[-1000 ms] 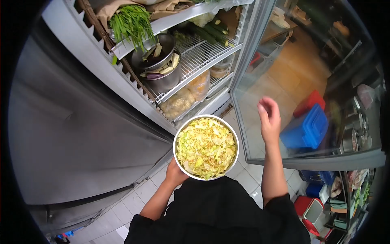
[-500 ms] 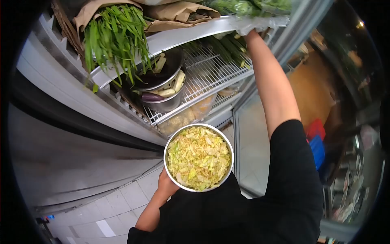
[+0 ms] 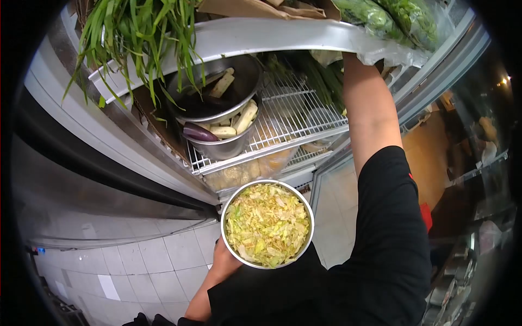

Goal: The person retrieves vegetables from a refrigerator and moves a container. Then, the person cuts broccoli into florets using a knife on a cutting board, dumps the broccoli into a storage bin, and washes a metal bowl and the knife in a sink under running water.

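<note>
My left hand (image 3: 224,262) grips the near left side of a round metal bowl (image 3: 311,218), held level against my body. Chopped pale-green cabbage (image 3: 266,225) fills it almost to the rim. My right arm (image 3: 371,103) reaches forward into the open fridge, below the upper shelf's front edge (image 3: 272,37). The right hand itself is hidden behind that edge and the clear plastic (image 3: 389,53) hanging over it, so what it touches does not show. Long green stalks (image 3: 329,81) lie beside the forearm on the shelf underneath.
On the wire shelf (image 3: 304,122), a metal bowl (image 3: 253,76) is stacked in a metal pot (image 3: 225,150) with eggplant pieces (image 3: 198,132). Long leafy greens (image 3: 144,32) droop from above, near brown paper (image 3: 261,8) and bagged greens (image 3: 402,22). The fridge door frame (image 3: 454,60) stands right.
My view has moved closer to the fridge. My right hand has gone from the upper shelf's edge to underneath it, out of sight. My left hand still holds the bowl.
</note>
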`<move>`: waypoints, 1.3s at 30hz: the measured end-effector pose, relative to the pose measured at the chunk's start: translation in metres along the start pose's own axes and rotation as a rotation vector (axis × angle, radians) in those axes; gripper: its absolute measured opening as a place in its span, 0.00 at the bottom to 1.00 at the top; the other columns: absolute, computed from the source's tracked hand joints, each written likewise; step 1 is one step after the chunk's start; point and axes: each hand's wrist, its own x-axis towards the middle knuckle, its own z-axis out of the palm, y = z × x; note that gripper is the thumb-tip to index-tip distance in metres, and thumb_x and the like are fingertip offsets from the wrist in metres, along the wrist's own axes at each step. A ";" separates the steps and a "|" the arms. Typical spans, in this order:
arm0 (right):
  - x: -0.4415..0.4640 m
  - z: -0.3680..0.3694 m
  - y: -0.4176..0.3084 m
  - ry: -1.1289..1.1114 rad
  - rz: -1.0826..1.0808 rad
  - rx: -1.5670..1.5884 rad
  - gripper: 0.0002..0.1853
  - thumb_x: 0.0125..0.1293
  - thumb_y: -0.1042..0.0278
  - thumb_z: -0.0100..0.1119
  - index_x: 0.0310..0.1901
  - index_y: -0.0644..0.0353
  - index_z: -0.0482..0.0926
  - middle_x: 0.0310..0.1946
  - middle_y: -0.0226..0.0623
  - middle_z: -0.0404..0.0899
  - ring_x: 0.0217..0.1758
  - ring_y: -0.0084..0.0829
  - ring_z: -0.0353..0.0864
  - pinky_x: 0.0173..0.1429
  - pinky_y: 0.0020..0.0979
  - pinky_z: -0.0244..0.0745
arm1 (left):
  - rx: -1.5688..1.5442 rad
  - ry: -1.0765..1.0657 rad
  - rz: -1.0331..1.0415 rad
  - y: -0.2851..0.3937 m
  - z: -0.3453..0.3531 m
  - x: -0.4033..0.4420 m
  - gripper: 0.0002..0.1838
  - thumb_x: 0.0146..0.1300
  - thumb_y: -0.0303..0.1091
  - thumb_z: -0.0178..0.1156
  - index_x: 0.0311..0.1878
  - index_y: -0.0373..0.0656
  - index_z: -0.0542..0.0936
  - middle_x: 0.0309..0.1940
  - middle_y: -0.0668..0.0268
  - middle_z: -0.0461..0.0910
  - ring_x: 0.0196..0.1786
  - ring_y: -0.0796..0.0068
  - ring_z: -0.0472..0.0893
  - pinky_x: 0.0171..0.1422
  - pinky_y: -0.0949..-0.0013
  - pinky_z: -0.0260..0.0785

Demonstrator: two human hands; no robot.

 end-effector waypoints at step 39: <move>-0.740 -0.301 -0.172 -0.484 0.896 -0.838 0.14 0.58 0.65 0.62 0.46 0.59 0.81 0.34 0.46 0.84 0.39 0.41 0.84 0.45 0.39 0.77 | -0.087 -0.189 0.161 0.027 -0.163 -0.016 0.29 0.41 0.33 0.79 0.52 0.43 0.83 0.51 0.58 0.83 0.55 0.55 0.80 0.59 0.59 0.73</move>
